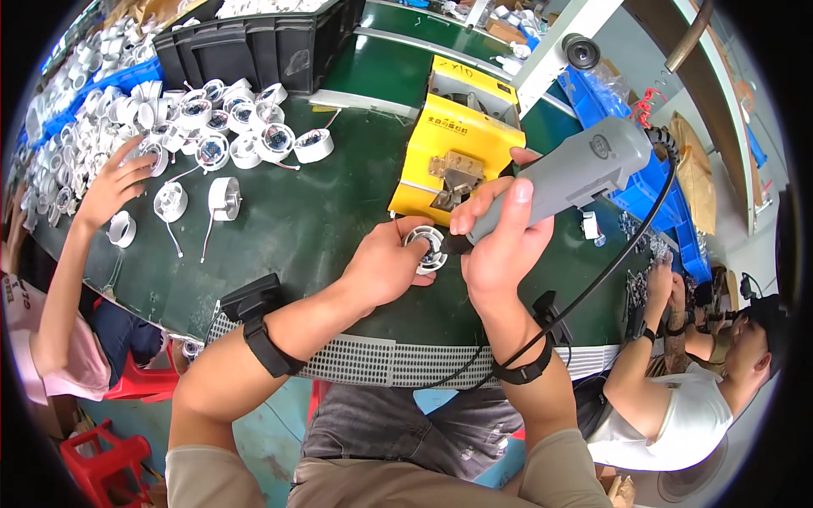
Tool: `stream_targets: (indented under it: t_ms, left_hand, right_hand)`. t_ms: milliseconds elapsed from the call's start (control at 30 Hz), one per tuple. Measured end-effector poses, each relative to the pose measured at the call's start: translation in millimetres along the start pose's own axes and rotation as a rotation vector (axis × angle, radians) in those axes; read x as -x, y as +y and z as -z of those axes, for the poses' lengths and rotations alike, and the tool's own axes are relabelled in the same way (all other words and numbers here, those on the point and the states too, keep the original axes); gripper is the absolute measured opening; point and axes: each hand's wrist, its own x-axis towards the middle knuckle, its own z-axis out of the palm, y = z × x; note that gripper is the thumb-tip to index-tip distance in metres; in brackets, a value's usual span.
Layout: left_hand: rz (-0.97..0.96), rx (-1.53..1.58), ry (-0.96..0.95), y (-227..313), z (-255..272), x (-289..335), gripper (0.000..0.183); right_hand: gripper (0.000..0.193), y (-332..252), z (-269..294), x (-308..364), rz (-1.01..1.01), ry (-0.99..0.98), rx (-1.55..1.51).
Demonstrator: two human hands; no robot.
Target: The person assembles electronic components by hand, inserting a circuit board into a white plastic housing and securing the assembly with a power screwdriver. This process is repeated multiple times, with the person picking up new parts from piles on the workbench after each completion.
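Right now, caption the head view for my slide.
Left hand holding a round white housing, right hand gripping a gray electric screwdriver angled toward it, at a green workbench.

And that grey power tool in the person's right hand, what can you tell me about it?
The grey power tool has a chunky rounded body, apparently plastic, with an oval mark near its top and a short dark nose. A black cord leaves the top through a ribbed sleeve and hangs down. The right hand grips the lower body, holding it slanted over the green table, nose toward the white round part in the left hand. Whether nose and part touch is unclear.
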Motion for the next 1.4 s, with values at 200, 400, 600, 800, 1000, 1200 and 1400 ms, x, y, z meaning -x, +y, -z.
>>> stream_targets:
  t_ms: [200, 400, 600, 800, 1000, 1200, 1400]
  left_hand:
    - [0.036, -0.07, -0.021, 5, 0, 1, 0.033]
    - [0.039, -0.069, -0.048, 9, 0, 4, 0.034]
    - [-0.026, -0.051, 0.007, 1, -1, 3, 0.03]
    - [-0.017, -0.075, 0.013, 4, -3, 1, 0.028]
    - [-0.135, -0.609, -0.053, 19, 26, 4, 0.029]
    - [-0.499, -1.165, 0.988, 75, 96, 44, 0.045]
    - [-1.168, 0.179, -0.282, 93, 35, 101, 0.012]
  right_hand:
    - [0.038, 3, 0, 2, -0.01, -0.024, 0.005]
    - [0.037, 3, 0, 2, -0.018, -0.03, 0.017]
    - [0.032, 5, -3, 4, -0.056, -0.018, 0.004]
    - [0.033, 8, -1, 6, -0.029, -0.11, 0.014]
    - [0.064, 14, 13, 9, -0.002, -0.228, -0.244]
    - [0.049, 7, 120, -34, 0.118, 0.171, 0.578]
    - [0.053, 42, 314, -52, -0.206, 0.229, 1.704]
